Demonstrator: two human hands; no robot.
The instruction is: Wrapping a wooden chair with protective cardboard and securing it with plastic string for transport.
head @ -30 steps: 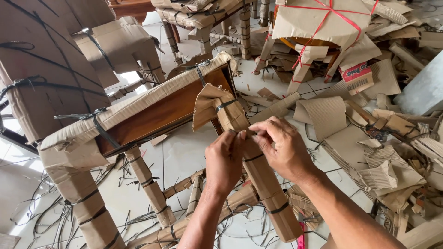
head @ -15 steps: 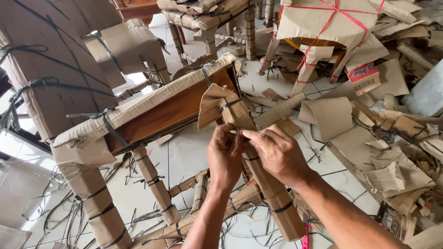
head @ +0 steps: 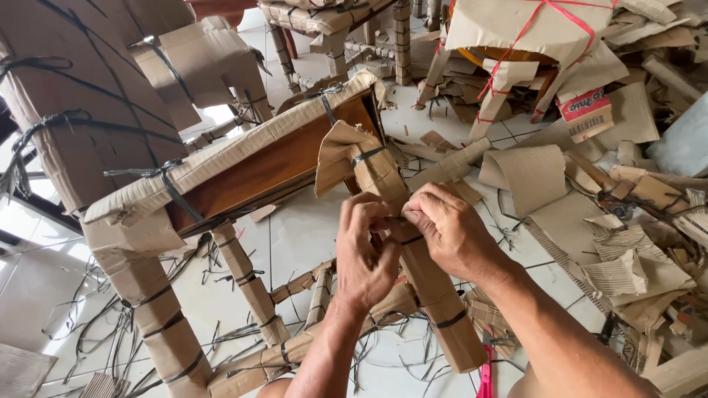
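A wooden stool lies on its side, wrapped in brown cardboard tied with black straps; its bare wooden seat underside (head: 258, 173) shows. One cardboard-wrapped leg (head: 435, 295) slants toward me. My left hand (head: 366, 254) and my right hand (head: 446, 228) meet on the upper part of that leg, fingertips pinched together at a thin black strap around the cardboard. Both hands press against the wrapping. The strap end between the fingers is mostly hidden.
Other cardboard-wrapped furniture stands at the left (head: 81, 110) and at the back (head: 324, 18); one stool has red ties (head: 516, 33). Loose corrugated cardboard scraps (head: 590, 221) pile up on the right. Cut black strap pieces (head: 96, 324) litter the white tiled floor. A pink-handled tool (head: 485, 376) lies by my arm.
My hands have closed tighter together on the leg; the left hand's fingers have curled over the strap. The view has shifted slightly.
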